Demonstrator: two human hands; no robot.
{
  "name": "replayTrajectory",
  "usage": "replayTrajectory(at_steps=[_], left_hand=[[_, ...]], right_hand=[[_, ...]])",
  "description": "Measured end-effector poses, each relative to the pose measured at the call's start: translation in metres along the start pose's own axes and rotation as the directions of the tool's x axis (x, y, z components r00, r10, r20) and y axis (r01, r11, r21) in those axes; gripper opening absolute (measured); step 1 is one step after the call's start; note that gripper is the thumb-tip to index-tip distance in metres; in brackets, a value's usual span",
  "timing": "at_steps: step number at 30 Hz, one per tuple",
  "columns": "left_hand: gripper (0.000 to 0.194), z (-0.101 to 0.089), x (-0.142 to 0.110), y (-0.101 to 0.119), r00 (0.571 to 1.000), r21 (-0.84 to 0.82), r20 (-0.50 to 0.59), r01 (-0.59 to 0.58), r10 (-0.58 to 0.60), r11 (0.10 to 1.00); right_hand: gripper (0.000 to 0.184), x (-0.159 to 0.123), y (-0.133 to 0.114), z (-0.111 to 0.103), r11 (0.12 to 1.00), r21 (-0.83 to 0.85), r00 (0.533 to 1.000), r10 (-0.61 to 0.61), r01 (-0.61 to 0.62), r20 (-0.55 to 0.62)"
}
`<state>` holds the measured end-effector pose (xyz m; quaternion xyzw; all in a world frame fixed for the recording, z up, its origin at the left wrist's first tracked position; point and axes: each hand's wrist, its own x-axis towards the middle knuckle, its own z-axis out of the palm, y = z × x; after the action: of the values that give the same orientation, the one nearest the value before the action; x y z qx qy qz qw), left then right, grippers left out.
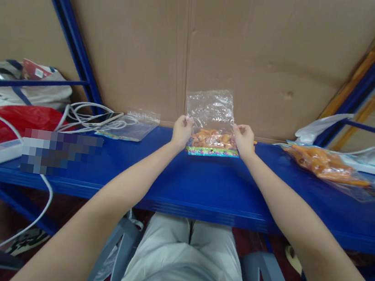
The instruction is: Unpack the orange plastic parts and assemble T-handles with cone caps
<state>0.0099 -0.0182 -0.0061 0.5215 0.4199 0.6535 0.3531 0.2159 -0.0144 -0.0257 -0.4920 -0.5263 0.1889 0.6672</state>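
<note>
A clear plastic bag (211, 109) is stretched between my two hands above the blue table. Orange pieces (213, 139) lie in its lower part, and a colourful printed strip (211, 152) runs along the edge nearest me. My left hand (182, 133) pinches the bag's left side between thumb and fingers. On the opposite side my right hand (243, 141) grips the bag's right edge. The bag's far end is see-through, with no orange pieces in it. What exactly the orange pieces are, I cannot make out.
Another bag of orange items (322, 163) lies at right, near a white power strip (367, 164). Flat clear bags (137, 129) and coiled white cables (90, 116) lie left, beside a red bag (10, 122). A cardboard sheet (221, 39) stands behind the blue table (202, 188).
</note>
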Motion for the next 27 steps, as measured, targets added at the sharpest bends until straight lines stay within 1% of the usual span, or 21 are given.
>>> replayTrajectory(at_steps=[2, 3, 5, 7, 9, 13, 19, 24, 27], left_hand=[[0.029, -0.002, 0.003, -0.001, 1.0, 0.004, -0.016, -0.013, 0.013, 1.0], [0.029, -0.003, 0.005, -0.002, 1.0, 0.018, -0.022, -0.02, 0.02, 1.0], [0.03, -0.006, 0.01, -0.005, 0.999, 0.074, -0.039, -0.026, 0.029, 0.997], [0.032, -0.009, 0.014, -0.007, 0.998, 0.144, -0.056, -0.009, 0.017, 0.99], [0.036, -0.011, 0.017, -0.009, 0.998, 0.181, -0.058, 0.031, -0.021, 0.983], [0.042, -0.012, 0.019, -0.011, 0.995, 0.153, -0.057, 0.085, -0.077, 0.985], [0.041, -0.011, 0.015, -0.01, 0.998, 0.078, -0.011, 0.062, -0.062, 0.995], [0.041, -0.011, 0.016, -0.008, 0.997, 0.067, -0.051, 0.053, -0.05, 0.996], [0.041, -0.013, 0.017, -0.006, 0.997, 0.089, -0.046, 0.059, -0.055, 0.994]], right_hand=[[0.041, -0.006, -0.005, 0.003, 0.995, 0.009, 0.989, 0.098, -0.099, 0.111], [0.045, -0.009, -0.008, 0.004, 0.993, -0.006, 0.981, 0.119, -0.119, 0.153], [0.048, -0.013, -0.012, 0.007, 0.992, -0.04, 0.973, 0.127, -0.121, 0.191], [0.046, -0.014, -0.015, 0.01, 0.992, -0.063, 0.977, 0.116, -0.106, 0.178], [0.046, -0.013, -0.016, 0.012, 0.993, -0.074, 0.982, 0.1, -0.089, 0.163], [0.048, -0.009, -0.013, 0.011, 0.995, -0.078, 0.987, 0.065, -0.054, 0.148], [0.049, -0.008, -0.01, 0.007, 0.999, -0.044, 0.991, -0.021, 0.027, 0.131], [0.049, -0.009, -0.011, 0.007, 0.998, -0.039, 0.987, -0.037, 0.043, 0.157], [0.046, -0.008, -0.012, 0.008, 0.998, -0.04, 0.985, -0.034, 0.041, 0.171]])
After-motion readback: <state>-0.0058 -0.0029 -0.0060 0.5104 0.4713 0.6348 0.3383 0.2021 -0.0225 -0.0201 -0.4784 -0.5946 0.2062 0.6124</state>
